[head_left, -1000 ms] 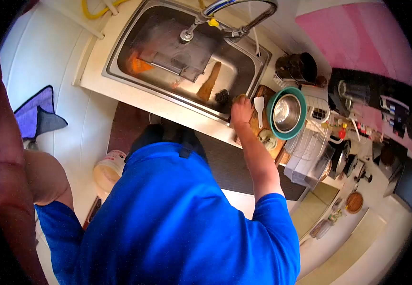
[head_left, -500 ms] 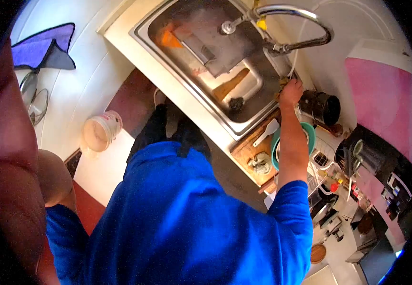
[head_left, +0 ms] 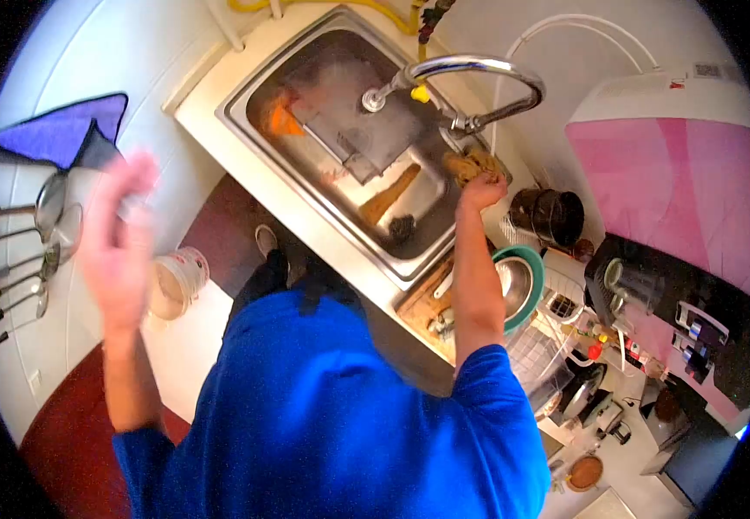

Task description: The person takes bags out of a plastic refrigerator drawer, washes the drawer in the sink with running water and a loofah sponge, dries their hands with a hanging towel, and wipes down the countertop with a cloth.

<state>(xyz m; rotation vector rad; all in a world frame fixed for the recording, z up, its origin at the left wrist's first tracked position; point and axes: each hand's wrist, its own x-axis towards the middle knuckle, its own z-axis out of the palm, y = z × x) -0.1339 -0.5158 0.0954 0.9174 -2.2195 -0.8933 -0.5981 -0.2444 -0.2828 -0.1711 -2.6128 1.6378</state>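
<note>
My right hand (head_left: 484, 190) reaches to the sink's right rim, its fingers closed on a crumpled yellowish-brown cloth (head_left: 468, 164) beside the faucet (head_left: 513, 95). My left hand (head_left: 119, 251) is raised at the left, blurred by motion, with fingers stretched and nothing visible in them. In the steel sink (head_left: 245, 99) lie a flat grey metal panel (head_left: 340, 112), an orange item (head_left: 284, 120), a long brown piece (head_left: 389, 195) and a dark scrubber-like clump (head_left: 402, 227).
A teal basin (head_left: 534, 290) with a metal bowl (head_left: 516, 284) stands right of the sink, near a dark can (head_left: 548, 216) and a wire rack (head_left: 556, 303). Ladles and other utensils (head_left: 24, 229) hang on the left wall. A white bucket (head_left: 180, 281) is at lower left.
My left hand has risen into full view at the left. My right hand has shifted slightly toward the faucet, and more of the cloth shows. The view has shifted.
</note>
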